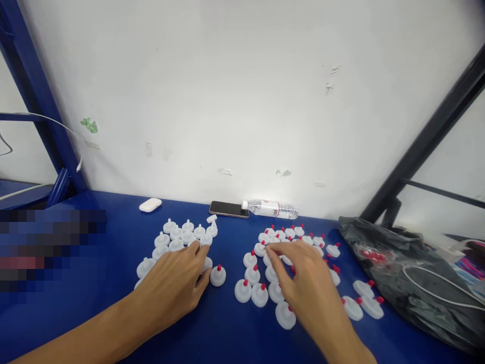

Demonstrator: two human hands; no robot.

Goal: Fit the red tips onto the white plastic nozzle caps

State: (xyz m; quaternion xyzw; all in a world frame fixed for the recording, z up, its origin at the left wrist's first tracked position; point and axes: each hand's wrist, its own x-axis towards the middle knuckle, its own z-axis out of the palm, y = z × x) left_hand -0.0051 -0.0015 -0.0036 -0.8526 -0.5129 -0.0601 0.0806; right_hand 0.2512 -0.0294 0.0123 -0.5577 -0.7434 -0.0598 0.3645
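My left hand (184, 278) reaches over a group of white plastic spout caps (161, 252) without red tips. Its thumb and index finger close around a partly hidden white spout cap (207, 263). Just right of that hand stands a single white spout cap with a red tip (217, 276). Among many red-tipped spout caps (242, 290), my right hand (303, 268) has thumb and index finger pinched at the top of one spout cap (267, 259); the fingertips cover its tip. My right hand and forearm hide some caps behind them.
Along the wall lie a white earbud case (150, 205), a phone (227, 209) and a clear water bottle (271, 209). A dark plastic bag (424, 283) covers the right side, bearing a small clear bag of red pieces (377, 255) and a white cable (435, 288). Metal posts flank the blue table (117, 232).
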